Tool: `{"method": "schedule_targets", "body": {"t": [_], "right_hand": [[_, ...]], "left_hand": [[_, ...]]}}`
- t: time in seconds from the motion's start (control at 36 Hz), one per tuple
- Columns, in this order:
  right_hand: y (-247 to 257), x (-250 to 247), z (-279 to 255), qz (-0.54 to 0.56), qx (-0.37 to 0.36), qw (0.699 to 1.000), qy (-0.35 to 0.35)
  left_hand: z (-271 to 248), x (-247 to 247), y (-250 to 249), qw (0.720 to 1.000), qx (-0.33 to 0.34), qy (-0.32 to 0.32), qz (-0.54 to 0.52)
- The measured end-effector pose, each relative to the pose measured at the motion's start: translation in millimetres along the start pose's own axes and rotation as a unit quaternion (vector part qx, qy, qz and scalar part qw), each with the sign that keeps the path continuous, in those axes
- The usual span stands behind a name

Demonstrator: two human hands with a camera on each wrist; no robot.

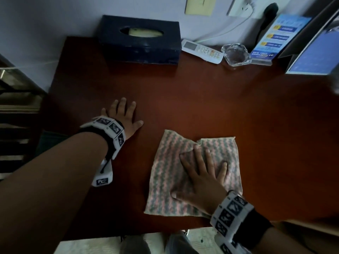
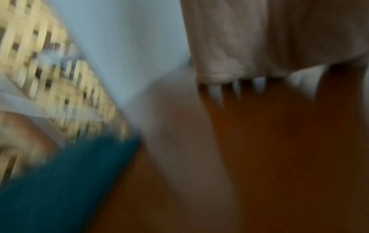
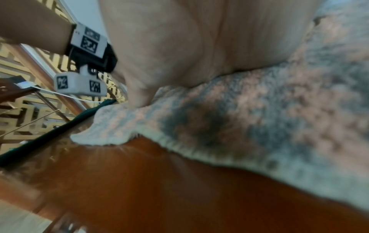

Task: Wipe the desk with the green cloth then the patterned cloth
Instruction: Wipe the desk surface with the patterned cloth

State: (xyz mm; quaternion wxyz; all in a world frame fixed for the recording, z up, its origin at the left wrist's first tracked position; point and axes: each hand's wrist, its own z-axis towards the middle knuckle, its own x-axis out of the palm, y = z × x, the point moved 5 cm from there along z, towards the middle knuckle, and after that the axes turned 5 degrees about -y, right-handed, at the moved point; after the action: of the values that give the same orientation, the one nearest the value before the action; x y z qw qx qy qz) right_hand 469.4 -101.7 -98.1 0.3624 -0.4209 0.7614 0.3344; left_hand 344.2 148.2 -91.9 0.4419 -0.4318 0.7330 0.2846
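The patterned cloth [image 1: 185,180], pink and grey in wavy stripes, lies spread on the reddish-brown desk [image 1: 201,99] near its front edge. My right hand [image 1: 201,173] presses flat on it with fingers spread; the right wrist view shows the palm on the cloth [image 3: 259,126]. My left hand [image 1: 124,114] rests flat on the bare desk to the left of the cloth, fingers straight. A green cloth [image 2: 60,181] hangs at the desk's left edge, seen blurred in the left wrist view and as a dark strip [image 3: 49,138] in the right wrist view.
Along the back wall stand a dark tissue box [image 1: 139,39], a white remote [image 1: 201,51], a glass ashtray [image 1: 235,55], a blue leaflet stand [image 1: 277,37] and a screen [image 1: 315,52] at the right. A shelf [image 1: 16,99] is left of the desk.
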Motion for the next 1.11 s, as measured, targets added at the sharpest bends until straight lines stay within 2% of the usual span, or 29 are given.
{"method": "schedule_targets", "body": {"t": [0.14, 0.36, 0.75, 0.94, 1.11], "right_hand": [[-16.1, 5.6, -17.2, 0.000, 0.017, 1.000, 0.021], [-27.8, -5.0, -7.2, 0.014, 0.044, 0.999, 0.025], [-58.8, -60.4, 74.9, 0.037, 0.106, 0.994, -0.005], [-80.5, -101.0, 125.5, 0.023, 0.125, 0.992, -0.024], [-93.6, -120.0, 153.6, 0.024, 0.141, 0.990, -0.011]], "left_hand": [[1.9, -30.2, -15.7, 0.997, 0.022, -0.043, 0.054], [-1.3, -17.4, -75.6, 0.998, 0.056, -0.028, -0.029], [5.5, 6.6, -85.8, 0.997, 0.056, 0.049, -0.037], [5.9, 7.1, -85.4, 0.996, 0.056, 0.052, -0.036], [7.0, 8.2, -84.8, 0.996, 0.060, 0.050, -0.035]]}}
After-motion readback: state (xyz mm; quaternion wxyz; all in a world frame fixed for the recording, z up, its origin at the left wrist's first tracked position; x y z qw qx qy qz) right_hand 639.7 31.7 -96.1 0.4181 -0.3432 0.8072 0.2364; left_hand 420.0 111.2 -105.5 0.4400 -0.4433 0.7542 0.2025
